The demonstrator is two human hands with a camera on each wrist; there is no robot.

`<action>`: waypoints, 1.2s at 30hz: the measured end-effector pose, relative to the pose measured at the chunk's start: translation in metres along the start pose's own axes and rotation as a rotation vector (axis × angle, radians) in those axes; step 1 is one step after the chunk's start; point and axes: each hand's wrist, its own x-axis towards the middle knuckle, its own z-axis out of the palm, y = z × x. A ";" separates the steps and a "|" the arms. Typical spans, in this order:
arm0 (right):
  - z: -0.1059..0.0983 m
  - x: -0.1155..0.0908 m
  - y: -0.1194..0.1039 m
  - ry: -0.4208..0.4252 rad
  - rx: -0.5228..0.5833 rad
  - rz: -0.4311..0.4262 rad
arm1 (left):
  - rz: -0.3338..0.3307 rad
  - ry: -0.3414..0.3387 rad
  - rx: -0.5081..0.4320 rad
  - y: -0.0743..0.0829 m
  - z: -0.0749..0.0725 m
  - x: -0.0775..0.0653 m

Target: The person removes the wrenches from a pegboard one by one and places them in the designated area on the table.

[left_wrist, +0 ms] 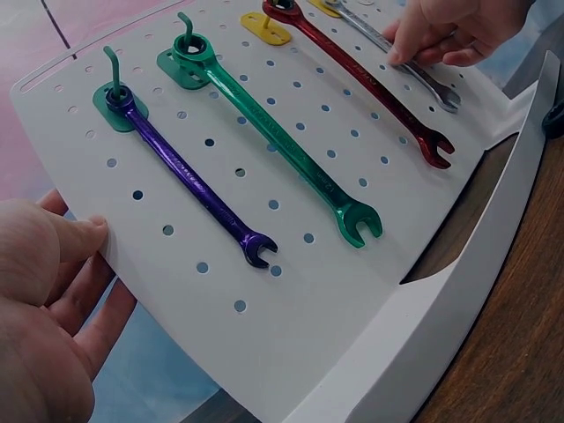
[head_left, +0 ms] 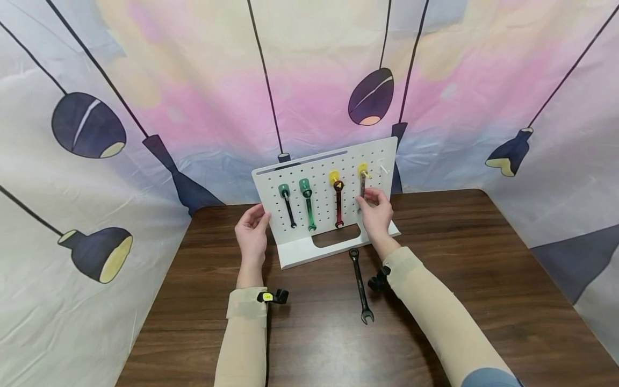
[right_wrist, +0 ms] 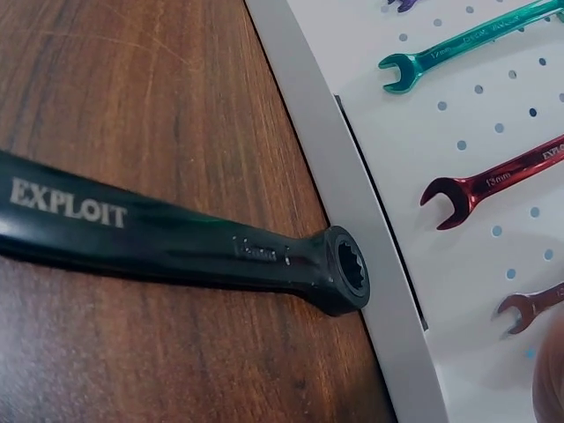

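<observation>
A white pegboard stands tilted back on the table. My left hand pinches its left edge, thumb in front and fingers behind. My right hand holds a silver combination wrench by its shaft, against the board below a yellow hook. To its left hang a red wrench on another yellow hook, then a green wrench and a purple wrench on green hooks. A black wrench lies on the table before the board, ring end near its base.
A bare white peg sticks out at the board's upper right. The brown wooden table carries the board. A printed fabric backdrop hangs close behind it. The board's base has a long cutout.
</observation>
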 end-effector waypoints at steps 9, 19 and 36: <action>0.000 -0.002 0.003 -0.080 -0.078 -0.059 | 0.006 0.004 -0.006 -0.002 -0.002 0.000; -0.017 -0.006 0.006 -0.238 0.069 0.037 | -0.008 -0.002 -0.019 -0.003 -0.001 0.001; -0.045 -0.018 -0.002 -0.389 0.075 0.101 | 0.012 -0.010 -0.014 -0.004 0.000 0.002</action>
